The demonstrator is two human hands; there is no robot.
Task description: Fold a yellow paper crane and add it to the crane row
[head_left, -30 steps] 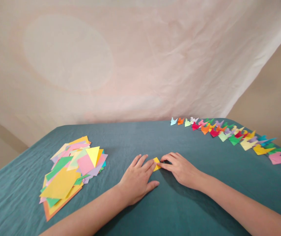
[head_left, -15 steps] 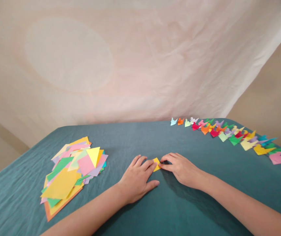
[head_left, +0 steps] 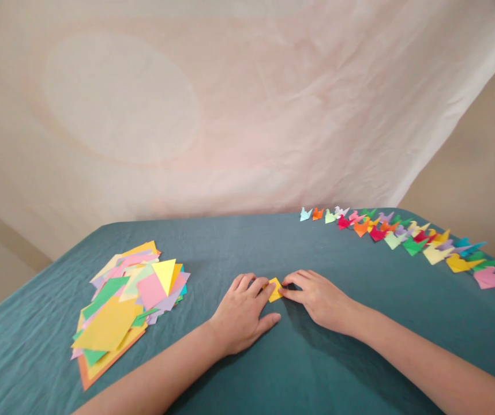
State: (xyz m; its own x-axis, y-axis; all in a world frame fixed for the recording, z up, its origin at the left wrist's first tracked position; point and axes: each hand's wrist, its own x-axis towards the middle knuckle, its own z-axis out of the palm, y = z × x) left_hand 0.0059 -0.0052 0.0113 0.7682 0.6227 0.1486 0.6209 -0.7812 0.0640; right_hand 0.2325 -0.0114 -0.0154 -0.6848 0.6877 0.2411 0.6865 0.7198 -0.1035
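Observation:
A small folded piece of yellow origami paper [head_left: 276, 290] lies flat on the dark green cloth between my hands. My left hand [head_left: 241, 314] rests palm down on its left side, fingertips pressing its left part and thumb spread away on the cloth. That part of the paper is hidden under the fingers. From the right, my right hand [head_left: 317, 295] pinches the paper's right edge between thumb and fingertips.
A loose pile of coloured paper sheets [head_left: 109, 323] lies to the left, a yellow folded triangle [head_left: 165, 273] on top. Rows of small folded paper birds [head_left: 414, 246] stand along the far right of the cloth-covered table [head_left: 230, 242]. A pale fabric backdrop [head_left: 247, 115] hangs behind.
My left fingers have shifted slightly and look a little more bent on the yellow paper. My right hand keeps almost the same place at its right edge.

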